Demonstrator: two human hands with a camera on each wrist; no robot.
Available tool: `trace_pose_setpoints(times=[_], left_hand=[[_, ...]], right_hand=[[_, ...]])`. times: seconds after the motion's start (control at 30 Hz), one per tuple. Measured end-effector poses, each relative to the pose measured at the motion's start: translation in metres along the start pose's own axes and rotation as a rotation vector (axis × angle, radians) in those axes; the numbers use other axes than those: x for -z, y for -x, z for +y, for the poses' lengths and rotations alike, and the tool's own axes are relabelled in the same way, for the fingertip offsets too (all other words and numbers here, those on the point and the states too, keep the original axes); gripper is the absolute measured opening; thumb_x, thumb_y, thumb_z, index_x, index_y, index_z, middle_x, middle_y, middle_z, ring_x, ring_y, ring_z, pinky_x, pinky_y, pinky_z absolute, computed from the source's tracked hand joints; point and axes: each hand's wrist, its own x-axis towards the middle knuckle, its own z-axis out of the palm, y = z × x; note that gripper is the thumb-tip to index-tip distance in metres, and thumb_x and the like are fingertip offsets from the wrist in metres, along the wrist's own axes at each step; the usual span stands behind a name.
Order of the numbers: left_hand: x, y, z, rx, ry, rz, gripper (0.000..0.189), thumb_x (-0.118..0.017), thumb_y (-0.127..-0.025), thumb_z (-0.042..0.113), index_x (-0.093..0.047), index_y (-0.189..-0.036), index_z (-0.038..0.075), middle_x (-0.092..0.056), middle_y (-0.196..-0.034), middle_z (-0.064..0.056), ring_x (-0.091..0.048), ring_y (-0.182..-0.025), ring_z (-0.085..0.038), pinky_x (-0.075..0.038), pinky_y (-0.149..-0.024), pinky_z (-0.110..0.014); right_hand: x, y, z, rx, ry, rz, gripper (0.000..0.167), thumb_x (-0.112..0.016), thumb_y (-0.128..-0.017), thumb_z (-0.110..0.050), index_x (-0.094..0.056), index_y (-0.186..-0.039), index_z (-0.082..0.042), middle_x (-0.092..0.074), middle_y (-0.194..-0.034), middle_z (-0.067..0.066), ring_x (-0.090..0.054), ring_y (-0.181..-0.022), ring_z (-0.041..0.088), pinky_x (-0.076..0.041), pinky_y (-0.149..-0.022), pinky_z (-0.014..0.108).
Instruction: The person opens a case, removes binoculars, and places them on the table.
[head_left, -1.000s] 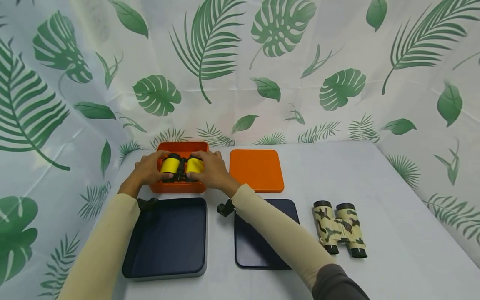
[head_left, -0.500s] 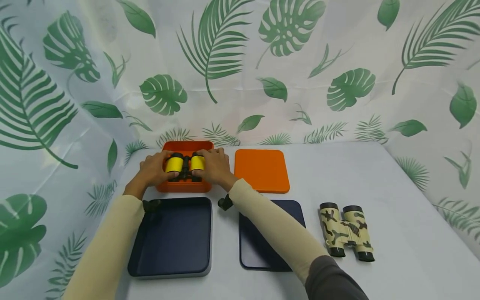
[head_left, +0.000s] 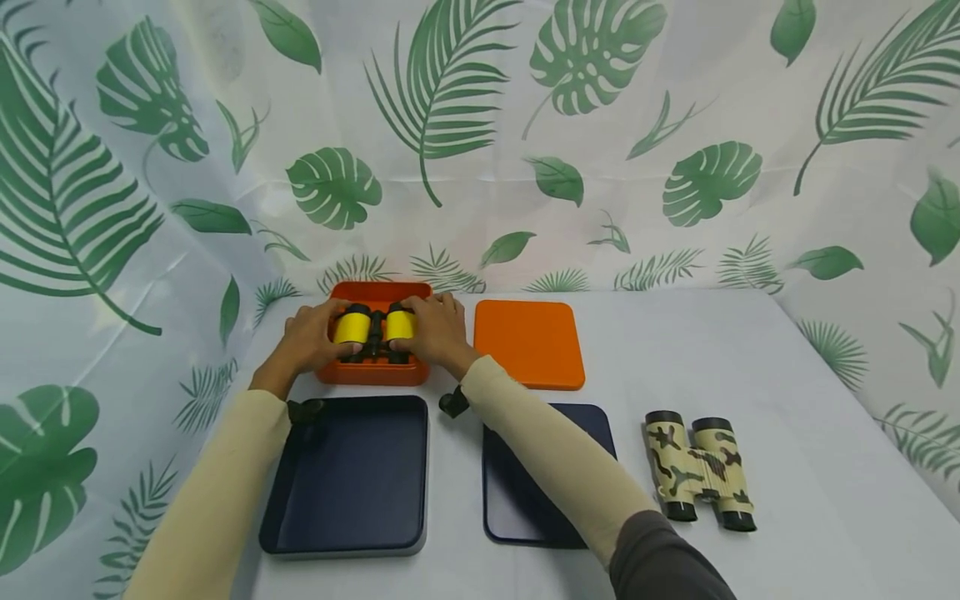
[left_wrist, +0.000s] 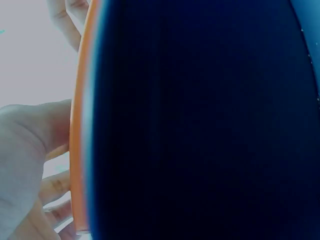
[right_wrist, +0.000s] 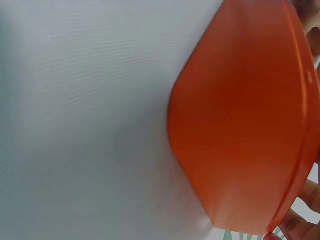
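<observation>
Yellow-and-black binoculars (head_left: 352, 328) sit within the walls of an orange box (head_left: 372, 376) at the back left. My left hand (head_left: 307, 342) grips their left barrel, thumb at the front and fingers over the far end. On the other barrel, my right hand (head_left: 441, 331) holds on in the same way. Seen from the left wrist, the left hand (left_wrist: 27, 155) is partly behind the box's orange edge (left_wrist: 77, 155). The right wrist view is largely filled by the outer wall of the orange box (right_wrist: 240, 120); the binoculars are hidden there.
A dark blue open box (head_left: 348, 475) stands in front of the orange one. Right of it, a dark blue lid (head_left: 517, 492) lies partly under my right forearm. An orange lid (head_left: 528, 344) lies beside the orange box. Camouflage binoculars (head_left: 697, 467) rest at the right.
The head view has turned slightly left, so everything appears shifted right. Both hands stay on the yellow binoculars, which keep nearly the same place in the orange box.
</observation>
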Motion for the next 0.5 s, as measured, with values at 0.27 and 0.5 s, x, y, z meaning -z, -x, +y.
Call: trace_pose_setpoints(times=[0.27,0.5], left_hand=[[0.004,0.0,0.007,-0.031,-0.088,0.083,0.081,-0.082,-0.095,0.03,-0.042,-0.16,0.004,-0.052,-0.155,-0.027,-0.043,-0.135,-0.051,-0.029,-0.11,-0.066],[0.012,0.002,0.015,-0.024,-0.164,0.104,0.086,-0.084,-0.093,0.031,-0.039,-0.162,0.004,-0.05,-0.153,-0.03,-0.044,-0.138,-0.051,-0.03,-0.117,-0.068]], right_hand=[[-0.007,0.001,0.004,0.02,-0.034,0.061,0.073,-0.081,-0.091,-0.056,-0.055,-0.152,-0.025,-0.064,-0.145,0.001,-0.041,-0.142,0.028,-0.027,-0.124,0.048],[-0.01,0.001,0.006,0.035,-0.059,0.091,0.074,-0.081,-0.09,-0.056,-0.054,-0.152,-0.024,-0.065,-0.145,0.001,-0.042,-0.141,0.027,-0.026,-0.124,0.047]])
